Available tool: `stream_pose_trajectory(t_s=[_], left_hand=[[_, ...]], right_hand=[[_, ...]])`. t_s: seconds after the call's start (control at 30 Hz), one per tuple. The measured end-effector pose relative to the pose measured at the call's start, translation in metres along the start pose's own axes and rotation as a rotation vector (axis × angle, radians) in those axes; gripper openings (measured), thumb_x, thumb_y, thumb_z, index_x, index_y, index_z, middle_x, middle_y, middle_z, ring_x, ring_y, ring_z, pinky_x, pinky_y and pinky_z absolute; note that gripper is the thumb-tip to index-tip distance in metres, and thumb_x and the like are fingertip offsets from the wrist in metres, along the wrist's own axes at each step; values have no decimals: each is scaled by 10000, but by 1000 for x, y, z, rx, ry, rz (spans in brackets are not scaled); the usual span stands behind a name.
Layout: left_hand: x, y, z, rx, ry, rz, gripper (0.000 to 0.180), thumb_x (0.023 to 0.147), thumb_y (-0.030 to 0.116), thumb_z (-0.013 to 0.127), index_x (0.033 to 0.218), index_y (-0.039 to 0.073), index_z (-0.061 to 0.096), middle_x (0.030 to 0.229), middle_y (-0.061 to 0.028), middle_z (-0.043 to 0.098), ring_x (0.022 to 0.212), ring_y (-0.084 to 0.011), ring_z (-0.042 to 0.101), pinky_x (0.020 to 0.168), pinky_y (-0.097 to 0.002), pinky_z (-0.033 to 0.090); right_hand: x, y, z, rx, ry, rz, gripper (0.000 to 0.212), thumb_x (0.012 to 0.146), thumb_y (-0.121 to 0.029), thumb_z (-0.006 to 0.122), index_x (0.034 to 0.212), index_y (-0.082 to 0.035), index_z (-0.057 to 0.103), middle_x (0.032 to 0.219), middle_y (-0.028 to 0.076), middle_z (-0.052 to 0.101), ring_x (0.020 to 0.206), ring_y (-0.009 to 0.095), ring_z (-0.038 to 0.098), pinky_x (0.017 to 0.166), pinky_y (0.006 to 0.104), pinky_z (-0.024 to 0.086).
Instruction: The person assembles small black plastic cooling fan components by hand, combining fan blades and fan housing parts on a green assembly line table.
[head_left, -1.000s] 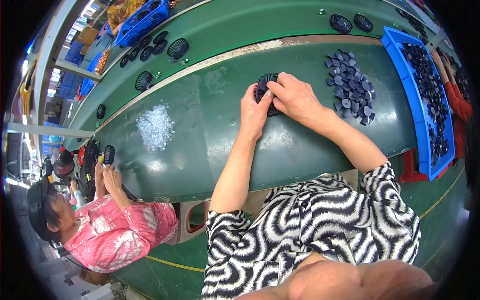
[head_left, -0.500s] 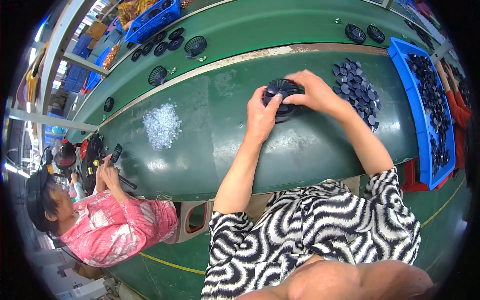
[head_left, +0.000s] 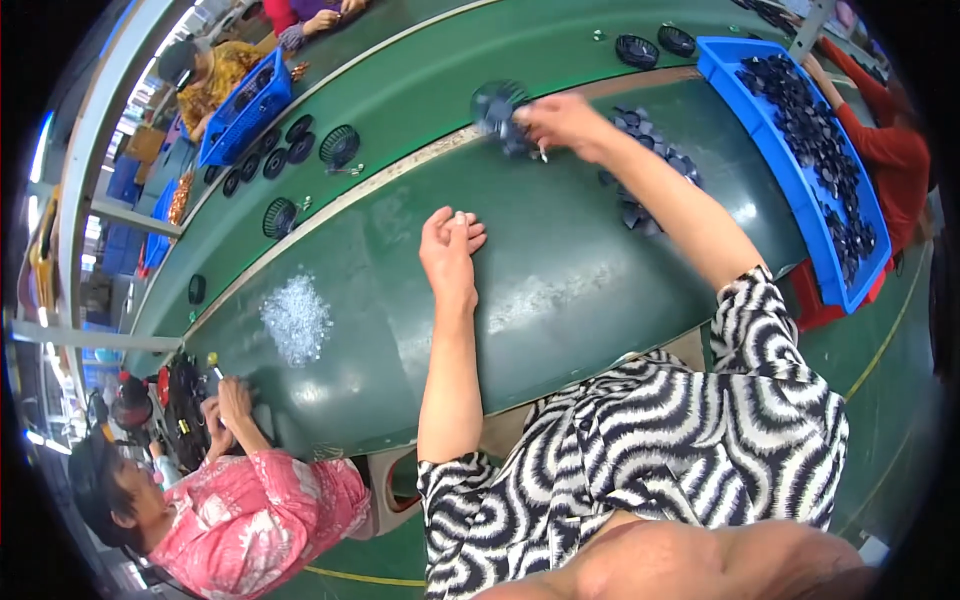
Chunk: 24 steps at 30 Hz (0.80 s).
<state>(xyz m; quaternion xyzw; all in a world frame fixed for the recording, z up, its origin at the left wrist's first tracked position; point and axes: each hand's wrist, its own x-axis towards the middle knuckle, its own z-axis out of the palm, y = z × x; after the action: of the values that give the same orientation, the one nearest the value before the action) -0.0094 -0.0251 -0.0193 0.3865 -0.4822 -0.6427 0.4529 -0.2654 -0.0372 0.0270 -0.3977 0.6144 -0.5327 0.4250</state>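
1. Right hand point(head_left: 572, 128): I am seeing it gripping a blurred black slotted wheel point(head_left: 496, 106) by its right side, over the pale border strip point(head_left: 436, 153).
2. Left hand point(head_left: 450, 252): it is curling loosely over the green worktable point(head_left: 545, 315); whether it is holding anything, I cannot tell.
3. Clear beads point(head_left: 297, 320) are lying leftward, dark caps point(head_left: 634, 126) rightward.

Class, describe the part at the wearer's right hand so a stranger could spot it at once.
Find the long green worktable, then its pale far edge. There the right hand of the person in the black-and-white shirt grips a dark, round, cage-like part, motion-blurred. Similar round parts rest on the green belt beyond; this one is hand-held.
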Motion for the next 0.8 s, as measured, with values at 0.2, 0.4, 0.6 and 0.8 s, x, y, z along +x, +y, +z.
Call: stream_pose_trajectory(t_s=[0.2,0.4,0.6,0.8], left_hand=[[0,-1,-3,-35,-47,-50,379,914,114,561,1223,-68,438,919,-135,631,756,-176,630,676,-283,533],[-2,1,-5,49,-92,-19,350,927,114,552,1212,-63,449,926,-136,624,765,-179,625,676,-277,528],[-5,7,-12,74,-85,7,369,911,116,560,1213,-72,460,972,-136,617,813,-182,628,706,-287,529],[-12,54,-7,72,-20,118,346,897,74,571,1210,-44,483,1066,-118,588,803,-148,618,695,-276,522]], right_hand=[[-32,0,-64,-1313,359,-359,602,744,-323,734,1235,-26,552,1117,226,607,1097,407,540,949,461,436],[-31,14,-75,-1342,115,-241,451,713,-243,737,1093,-25,629,1036,222,599,1024,400,544,861,443,478],[-44,34,14,-1455,19,-661,149,753,-110,560,868,-48,631,914,149,578,933,325,538,756,435,470],[-112,44,78,-1137,-2,-968,274,714,-55,620,987,-49,595,1114,141,544,1111,331,491,867,438,425]])
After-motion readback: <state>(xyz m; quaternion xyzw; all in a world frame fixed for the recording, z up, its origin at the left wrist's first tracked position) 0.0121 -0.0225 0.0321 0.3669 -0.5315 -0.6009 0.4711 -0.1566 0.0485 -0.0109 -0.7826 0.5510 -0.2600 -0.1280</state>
